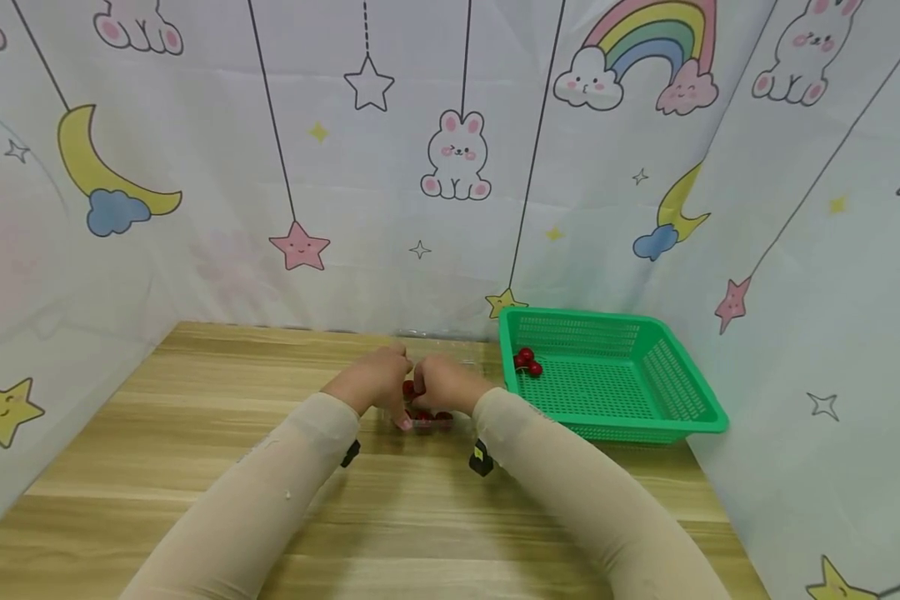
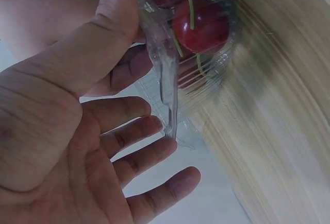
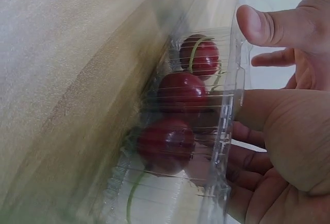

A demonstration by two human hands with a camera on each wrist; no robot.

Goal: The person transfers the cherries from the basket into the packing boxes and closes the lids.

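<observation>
A clear plastic box (image 3: 227, 126) of cherries stands on the table at the far middle. Several dark red cherries (image 3: 166, 144) with green stems show through its ribbed wall. My left hand (image 1: 378, 379) is at the left side of the box; its thumb reaches the near rim. In the left wrist view, its loosely spread fingers (image 2: 147, 159) touch a clear plastic edge. My right hand (image 1: 448, 383) bends down over the box from the right, with thumb and fingertips inside among the cherries. Those fingertips are hidden, so I cannot tell whether they pinch a cherry.
A green slotted basket (image 1: 618, 429) stands right of the box, with a few cherries (image 1: 526, 360) in its left corner. Wood-grain table (image 1: 412, 517) extends in front. A white printed curtain (image 1: 390, 183) hangs behind and along both sides.
</observation>
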